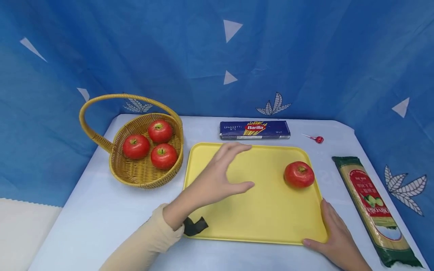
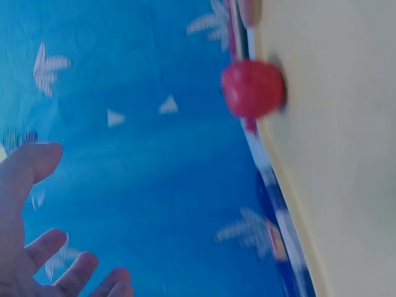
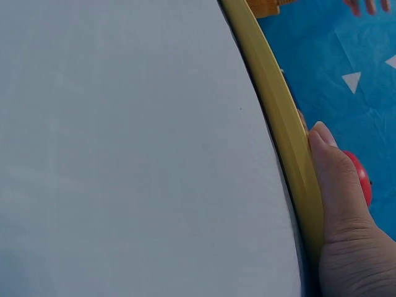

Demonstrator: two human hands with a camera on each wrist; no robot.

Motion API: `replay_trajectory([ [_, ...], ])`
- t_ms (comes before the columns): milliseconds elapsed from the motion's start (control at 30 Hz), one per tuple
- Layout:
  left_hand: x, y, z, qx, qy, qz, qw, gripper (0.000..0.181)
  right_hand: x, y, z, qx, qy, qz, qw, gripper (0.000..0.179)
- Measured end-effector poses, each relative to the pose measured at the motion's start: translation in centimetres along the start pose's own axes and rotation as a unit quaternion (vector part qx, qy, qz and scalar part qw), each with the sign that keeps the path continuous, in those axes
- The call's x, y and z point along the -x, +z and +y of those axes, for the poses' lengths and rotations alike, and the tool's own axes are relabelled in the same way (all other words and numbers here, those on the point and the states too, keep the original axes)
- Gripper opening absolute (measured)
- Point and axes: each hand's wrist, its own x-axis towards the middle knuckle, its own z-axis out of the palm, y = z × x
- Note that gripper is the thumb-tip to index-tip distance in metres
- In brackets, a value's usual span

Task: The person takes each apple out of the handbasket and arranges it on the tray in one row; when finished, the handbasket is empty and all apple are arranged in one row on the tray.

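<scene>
My left hand (image 1: 213, 178) hovers above the left part of a yellow tray (image 1: 251, 222), its thumb and fingers spread apart with nothing between them. The left wrist view shows the same spread fingers (image 2: 77, 275) against the blue cloth. My right hand (image 1: 339, 237) grips the tray's near right corner, thumb along the front edge and fingers along the right side. In the right wrist view the thumb (image 3: 337, 179) lies against the tray's rim (image 3: 278, 111). One red apple (image 1: 299, 174) sits on the tray at the right, apart from both hands.
A wicker basket (image 1: 145, 184) with a tall handle holds three red apples at the left. Behind the tray lie a blue spaghetti box (image 1: 234, 130) and a red lollipop (image 1: 318, 139). A long pasta packet (image 1: 371, 205) lies right of the tray. Blue cloth (image 1: 203, 56) surrounds the table.
</scene>
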Motion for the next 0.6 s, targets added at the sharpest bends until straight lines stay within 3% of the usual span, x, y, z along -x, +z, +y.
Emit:
replay_trajectory([
  [167,3.1,-4.0,-4.1,-0.021,-0.074,0.091,0.9929,0.071,0.0,0.0,0.0,0.002,0.011,-0.006,0.9999,0.139],
  [333,5.8,-7.9,-8.6,-0.054,-0.169,0.144,0.9734,0.071,-0.1,0.0,0.0,0.003,0.016,-0.012,0.9998,0.14],
  [433,6.8,-9.4,-10.9,-0.071,-0.216,0.156,0.9614,0.075,-0.2,-0.1,-0.1,0.004,0.023,-0.016,0.9996,0.141],
  [600,7.5,-10.5,-13.2,-0.086,-0.272,0.139,0.9485,0.082,-0.4,-0.2,-0.3,0.006,0.034,-0.025,0.9991,0.141],
])
